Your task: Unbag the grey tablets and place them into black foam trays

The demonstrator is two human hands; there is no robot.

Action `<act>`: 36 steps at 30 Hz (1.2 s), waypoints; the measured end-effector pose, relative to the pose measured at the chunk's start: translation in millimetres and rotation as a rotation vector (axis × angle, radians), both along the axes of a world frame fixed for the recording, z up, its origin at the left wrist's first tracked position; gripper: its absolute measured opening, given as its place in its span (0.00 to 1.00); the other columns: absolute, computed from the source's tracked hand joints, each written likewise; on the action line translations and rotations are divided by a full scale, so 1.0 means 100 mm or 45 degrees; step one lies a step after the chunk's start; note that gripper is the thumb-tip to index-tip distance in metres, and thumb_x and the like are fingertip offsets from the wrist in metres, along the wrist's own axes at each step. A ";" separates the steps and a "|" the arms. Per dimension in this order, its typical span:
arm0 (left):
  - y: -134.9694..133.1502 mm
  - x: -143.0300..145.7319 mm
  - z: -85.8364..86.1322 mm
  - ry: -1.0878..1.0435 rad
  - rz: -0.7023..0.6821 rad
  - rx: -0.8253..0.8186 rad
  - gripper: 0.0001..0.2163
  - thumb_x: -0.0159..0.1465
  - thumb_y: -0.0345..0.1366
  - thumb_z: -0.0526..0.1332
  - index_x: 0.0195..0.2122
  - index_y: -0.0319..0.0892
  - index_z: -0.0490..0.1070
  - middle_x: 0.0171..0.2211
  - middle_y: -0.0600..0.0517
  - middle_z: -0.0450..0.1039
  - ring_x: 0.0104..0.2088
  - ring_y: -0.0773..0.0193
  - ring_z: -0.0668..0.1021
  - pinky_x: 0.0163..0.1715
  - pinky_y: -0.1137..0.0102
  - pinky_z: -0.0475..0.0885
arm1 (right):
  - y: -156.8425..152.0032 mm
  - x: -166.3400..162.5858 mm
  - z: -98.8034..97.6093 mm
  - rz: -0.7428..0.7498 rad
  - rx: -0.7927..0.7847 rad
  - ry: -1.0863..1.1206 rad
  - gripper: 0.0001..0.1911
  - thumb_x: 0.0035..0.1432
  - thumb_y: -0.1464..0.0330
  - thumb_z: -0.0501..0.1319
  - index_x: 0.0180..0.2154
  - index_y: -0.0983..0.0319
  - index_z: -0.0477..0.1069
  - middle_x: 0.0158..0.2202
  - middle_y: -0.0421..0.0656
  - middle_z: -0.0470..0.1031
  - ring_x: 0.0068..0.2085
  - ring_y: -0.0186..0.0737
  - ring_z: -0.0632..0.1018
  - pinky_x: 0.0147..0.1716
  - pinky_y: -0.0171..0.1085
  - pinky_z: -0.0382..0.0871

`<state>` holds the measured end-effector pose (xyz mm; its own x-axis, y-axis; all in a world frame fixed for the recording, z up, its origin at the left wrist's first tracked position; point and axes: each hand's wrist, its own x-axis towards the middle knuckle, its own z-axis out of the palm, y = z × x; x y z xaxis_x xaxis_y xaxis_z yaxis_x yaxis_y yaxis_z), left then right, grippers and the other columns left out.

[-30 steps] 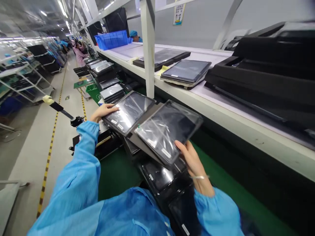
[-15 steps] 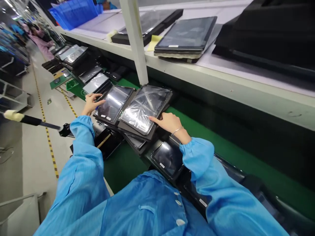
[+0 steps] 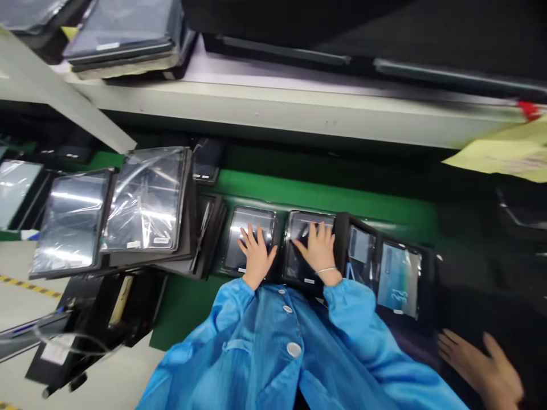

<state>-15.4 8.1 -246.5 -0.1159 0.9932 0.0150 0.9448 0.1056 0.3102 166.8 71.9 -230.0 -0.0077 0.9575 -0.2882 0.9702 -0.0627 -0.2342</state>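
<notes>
My left hand [image 3: 255,257] lies with spread fingers over a dark tablet [image 3: 240,232] in front of my body. Just right of it, my right hand [image 3: 318,248], with a bracelet at the wrist, rests fingers stretched on a second tablet [image 3: 299,263]. Neither hand grips anything. To the left, a stack of film-wrapped tablets [image 3: 143,199] sits on black foam trays, beside another wrapped tablet [image 3: 70,219]. On the right stand two more tablets; the one with a lit blue screen [image 3: 398,279] shows digits.
A co-worker's hand [image 3: 482,364] reaches in at the lower right. Above the green bench [image 3: 299,191] runs a white shelf edge [image 3: 256,111] bearing stacked tablets [image 3: 123,34]. A slanted post [image 3: 81,108] stands at left; a yellow paper [image 3: 508,151] hangs at right.
My view has swung right. Both hands have left the stacked wrapped tablets and now lie on two tablets directly before me. A co-worker's hand has come into view.
</notes>
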 end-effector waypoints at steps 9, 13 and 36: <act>0.30 0.28 -0.37 0.359 -0.021 -0.379 0.44 0.67 0.41 0.66 0.79 0.37 0.45 0.79 0.27 0.38 0.75 0.14 0.47 0.63 0.19 0.52 | -0.22 -0.40 -0.45 -0.068 0.036 -0.096 0.56 0.59 0.63 0.69 0.77 0.71 0.42 0.75 0.81 0.36 0.74 0.94 0.43 0.60 0.86 0.44; 0.29 0.35 -0.33 0.387 -0.061 -0.391 0.41 0.68 0.36 0.64 0.79 0.40 0.46 0.79 0.29 0.40 0.75 0.17 0.51 0.63 0.21 0.55 | -0.22 -0.38 -0.43 -0.041 0.065 -0.023 0.53 0.59 0.66 0.68 0.77 0.72 0.44 0.76 0.80 0.38 0.74 0.93 0.45 0.61 0.87 0.44; 0.39 0.60 -0.25 -0.031 -0.309 -0.224 0.33 0.72 0.47 0.61 0.70 0.28 0.58 0.53 0.33 0.73 0.53 0.44 0.80 0.52 0.54 0.78 | -1.31 1.25 -0.96 -0.663 0.004 0.377 0.33 0.65 0.69 0.55 0.70 0.64 0.64 0.76 0.57 0.58 0.77 0.72 0.53 0.65 0.75 0.60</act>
<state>45.0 46.9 -271.5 0.1269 0.9790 -0.1598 0.9414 -0.0681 0.3303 291.4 -58.8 -325.6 0.3831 0.8579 -0.3423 0.7057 -0.5110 -0.4908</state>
